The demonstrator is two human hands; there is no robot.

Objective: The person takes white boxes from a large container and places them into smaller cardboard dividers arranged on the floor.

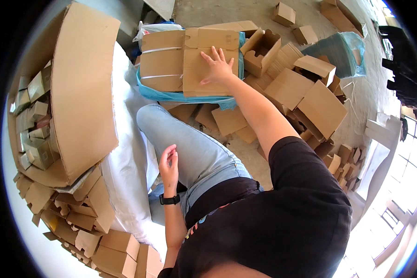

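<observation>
My right hand (217,68) lies with fingers spread on a flat brown cardboard piece (204,88). That piece rests at the right part of a stack of folded cartons (161,60), where pale straps cross the left part. Blue plastic wrap (190,98) shows around the edges of the stack. Above my left thigh is my left hand (168,167), loosely curled with some fingers apart and no object visible in it. A dark watch sits on that wrist.
At left stands a large open carton (84,92) holding small boxes (39,150), beside white sheeting (125,153). Opened cartons (306,102) pile up at right, near a blue-wrapped bundle (338,51). More cardboard boxes (116,255) lie at lower left.
</observation>
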